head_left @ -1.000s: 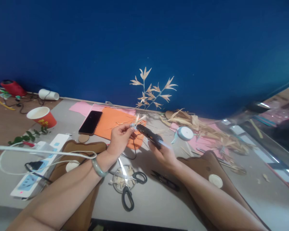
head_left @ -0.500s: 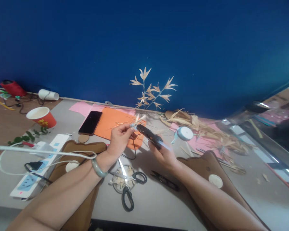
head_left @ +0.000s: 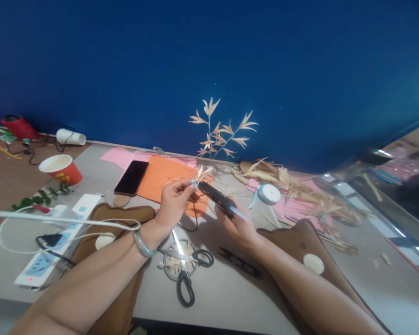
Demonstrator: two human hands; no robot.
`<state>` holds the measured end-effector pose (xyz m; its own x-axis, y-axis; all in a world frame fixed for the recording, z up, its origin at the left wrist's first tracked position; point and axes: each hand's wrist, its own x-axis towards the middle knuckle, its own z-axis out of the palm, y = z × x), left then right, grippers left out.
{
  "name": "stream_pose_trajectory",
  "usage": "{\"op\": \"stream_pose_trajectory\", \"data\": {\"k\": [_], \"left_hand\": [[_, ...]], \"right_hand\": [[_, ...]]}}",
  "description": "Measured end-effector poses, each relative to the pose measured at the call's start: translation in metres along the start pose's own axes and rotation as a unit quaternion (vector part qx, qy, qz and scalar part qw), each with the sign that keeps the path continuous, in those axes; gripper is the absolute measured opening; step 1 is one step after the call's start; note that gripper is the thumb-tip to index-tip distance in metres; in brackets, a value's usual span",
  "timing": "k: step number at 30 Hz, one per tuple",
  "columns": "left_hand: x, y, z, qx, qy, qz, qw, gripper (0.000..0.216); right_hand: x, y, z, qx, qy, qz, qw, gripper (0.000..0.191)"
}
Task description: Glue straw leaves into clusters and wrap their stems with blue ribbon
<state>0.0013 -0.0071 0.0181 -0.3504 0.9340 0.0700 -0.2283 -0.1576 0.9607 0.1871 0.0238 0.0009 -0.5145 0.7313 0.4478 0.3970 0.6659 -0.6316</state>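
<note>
Between thumb and fingers, my left hand [head_left: 174,202] pinches a small pale husk flower [head_left: 203,174] by its bluish base. My right hand [head_left: 238,225] is wrapped round a black glue gun [head_left: 218,196] with a glue stick at its back. Its tip points left and meets or nearly meets the flower's base; I cannot tell which. Below my hands, black-handled scissors [head_left: 185,281] lie open over a round piece with pale bits [head_left: 174,266]. Black thread snips [head_left: 240,263] lie beside my right forearm. Behind, a branch of husk flowers [head_left: 219,135] stands against the blue wall.
A phone [head_left: 131,177] lies partly on orange paper [head_left: 155,172]. On the left are a power strip [head_left: 38,267], cables and a red paper cup [head_left: 64,172]. To the right are a tape roll [head_left: 268,194] and dried husks [head_left: 296,186]. Brown cushions [head_left: 300,242] lie under both forearms.
</note>
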Motion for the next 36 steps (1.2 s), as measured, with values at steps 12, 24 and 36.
{"op": "stream_pose_trajectory", "data": {"k": [12,24,36], "left_hand": [[-0.0001,-0.0004,-0.0003,0.005,-0.003,-0.001,1.000,0.014],[-0.0012,0.0002,-0.0011,0.010,-0.007,0.002,1.000,0.017],[-0.0004,-0.0004,-0.0012,0.003,-0.013,-0.005,1.000,0.017]], "right_hand": [[-0.0013,0.0029,0.0007,0.002,0.011,-0.007,1.000,0.008],[-0.0019,0.0021,0.0013,0.002,0.021,-0.032,0.999,0.009],[-0.0021,0.0018,0.0014,0.000,0.050,-0.050,0.998,0.014]]}}
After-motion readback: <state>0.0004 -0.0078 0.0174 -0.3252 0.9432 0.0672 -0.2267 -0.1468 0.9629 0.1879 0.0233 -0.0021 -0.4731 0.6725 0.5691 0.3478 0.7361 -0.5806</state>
